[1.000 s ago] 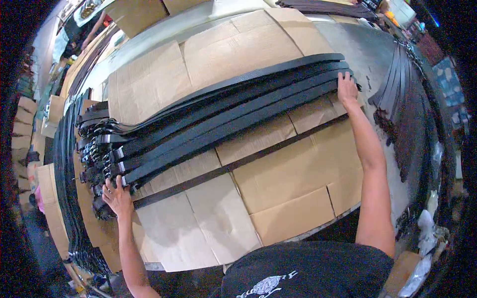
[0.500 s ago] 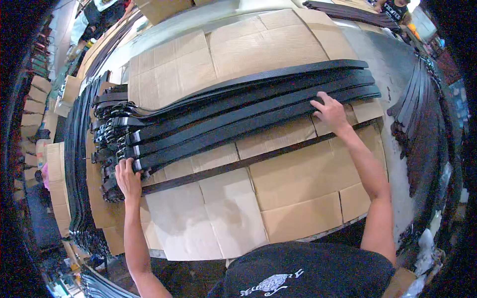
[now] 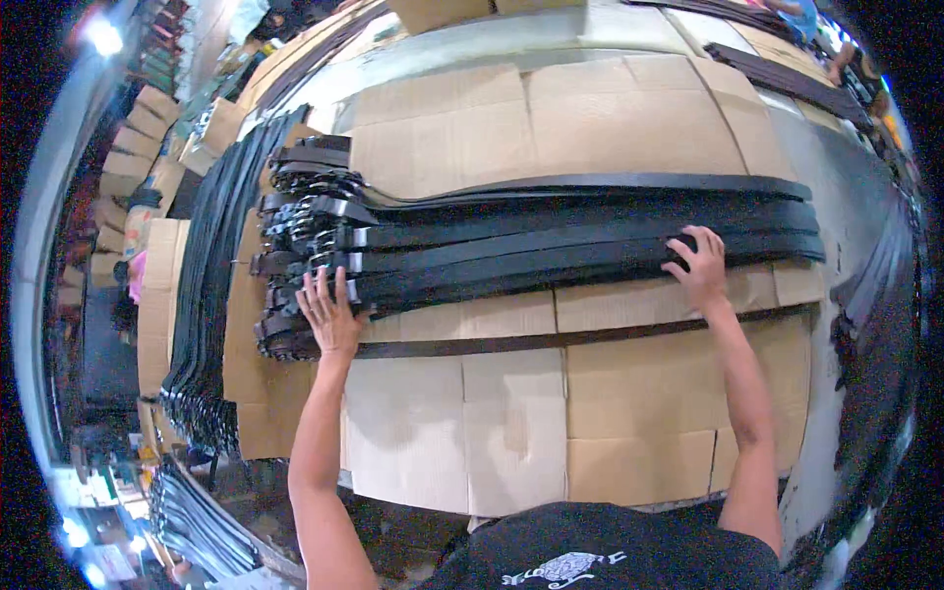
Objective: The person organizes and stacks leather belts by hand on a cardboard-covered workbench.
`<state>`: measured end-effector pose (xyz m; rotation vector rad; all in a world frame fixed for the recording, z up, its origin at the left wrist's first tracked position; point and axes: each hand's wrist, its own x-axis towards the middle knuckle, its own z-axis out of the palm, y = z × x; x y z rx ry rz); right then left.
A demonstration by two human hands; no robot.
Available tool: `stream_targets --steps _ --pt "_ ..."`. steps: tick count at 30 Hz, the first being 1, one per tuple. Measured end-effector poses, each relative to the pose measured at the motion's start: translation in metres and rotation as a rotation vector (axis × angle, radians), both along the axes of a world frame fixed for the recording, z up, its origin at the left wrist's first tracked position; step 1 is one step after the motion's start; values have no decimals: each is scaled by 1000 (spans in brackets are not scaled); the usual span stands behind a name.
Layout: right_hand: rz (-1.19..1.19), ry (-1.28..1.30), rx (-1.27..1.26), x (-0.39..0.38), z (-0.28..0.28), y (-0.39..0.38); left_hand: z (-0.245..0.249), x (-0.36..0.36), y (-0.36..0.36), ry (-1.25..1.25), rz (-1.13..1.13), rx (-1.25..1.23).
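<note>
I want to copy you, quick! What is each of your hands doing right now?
Left hand: open, lying flat on the buckle end of the belts.
Right hand: open, fingers spread on the belts, gripping nothing.

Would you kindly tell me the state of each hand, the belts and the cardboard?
Left hand, open, palm flat on the stack's buckle end.
Right hand, open, fingers spread, pressing the straps near their tail end.
Stack of black leather belts, lying flat, overlapped, buckles to the left.
Thin dark strap, flat on the cardboard before the stack.
Flattened brown cardboard sheets, unfolded, lying flat under the belts.
</note>
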<state>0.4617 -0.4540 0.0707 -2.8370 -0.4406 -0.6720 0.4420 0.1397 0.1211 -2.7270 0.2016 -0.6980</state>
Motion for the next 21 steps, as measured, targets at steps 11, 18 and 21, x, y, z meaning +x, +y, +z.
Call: stream_targets --steps 11,18,21 --pt "111 62 48 78 55 35 69 84 -32 220 -247 -289" --pt "170 640 -39 152 72 83 38 231 -7 477 -264 185" --pt "224 765 -91 168 62 93 27 257 -10 760 -95 473"
